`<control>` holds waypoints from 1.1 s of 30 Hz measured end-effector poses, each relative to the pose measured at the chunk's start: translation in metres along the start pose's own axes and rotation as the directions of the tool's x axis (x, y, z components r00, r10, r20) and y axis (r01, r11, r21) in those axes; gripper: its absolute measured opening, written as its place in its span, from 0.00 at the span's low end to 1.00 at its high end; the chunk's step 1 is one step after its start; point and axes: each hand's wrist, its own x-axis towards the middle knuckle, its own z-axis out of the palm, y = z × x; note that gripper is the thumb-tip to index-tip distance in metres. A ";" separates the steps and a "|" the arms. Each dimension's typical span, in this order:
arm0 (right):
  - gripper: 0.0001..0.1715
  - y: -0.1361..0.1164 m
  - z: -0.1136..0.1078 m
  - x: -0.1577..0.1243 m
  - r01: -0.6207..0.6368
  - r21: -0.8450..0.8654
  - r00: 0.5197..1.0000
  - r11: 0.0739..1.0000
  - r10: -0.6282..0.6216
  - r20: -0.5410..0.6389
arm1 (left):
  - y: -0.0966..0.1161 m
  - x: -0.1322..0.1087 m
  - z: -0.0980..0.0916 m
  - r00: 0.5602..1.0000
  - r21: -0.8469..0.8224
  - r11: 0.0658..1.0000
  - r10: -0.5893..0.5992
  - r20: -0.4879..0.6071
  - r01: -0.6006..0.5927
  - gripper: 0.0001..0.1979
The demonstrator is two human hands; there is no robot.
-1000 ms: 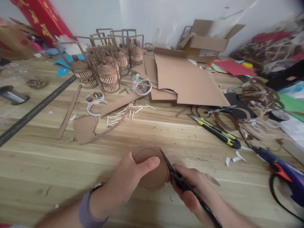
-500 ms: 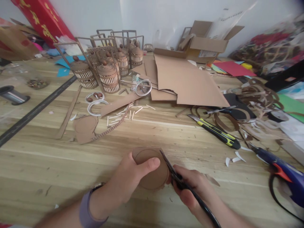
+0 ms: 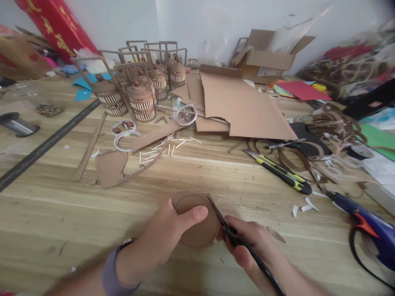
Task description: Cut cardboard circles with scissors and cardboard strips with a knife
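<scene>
A piece of brown cardboard point(image 3: 197, 234) with a circle drawn on it is pinched in my left hand point(image 3: 173, 226), the thumb lying across its face. My right hand point(image 3: 256, 242) grips black scissors point(image 3: 226, 226). Their blades lie along the right edge of the cardboard, tips near its upper right corner. The lower part of the cardboard's edge looks rounded, while the top still has a straight edge. My left fingers are hidden beneath the cardboard.
A utility knife point(image 3: 277, 170) and a blue glue gun point(image 3: 361, 222) lie to the right. Cardboard sheets point(image 3: 247, 107) and small lidded baskets point(image 3: 140, 102) stand farther back. Thin sticks point(image 3: 151, 155), white rings point(image 3: 125, 141) and a cardboard scrap point(image 3: 109, 168) lie ahead.
Both hands, the cardboard and the scissors stay almost in place. The view has shifted very slightly.
</scene>
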 end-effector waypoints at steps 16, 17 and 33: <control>0.47 -0.005 -0.001 0.003 0.016 -0.108 0.999 0.994 -0.019 -0.032 | -0.004 0.000 -0.002 0.996 0.023 1.000 0.002 -0.093 0.000 0.15; 0.47 -0.006 -0.001 0.004 0.011 -0.110 0.999 0.994 -0.015 -0.033 | -0.004 0.000 -0.002 0.996 0.027 1.000 0.000 -0.093 0.003 0.15; 0.48 -0.008 -0.006 0.004 0.000 -0.140 1.000 0.990 -0.002 -0.019 | -0.006 -0.003 -0.001 0.999 0.014 0.999 -0.036 -0.035 0.037 0.17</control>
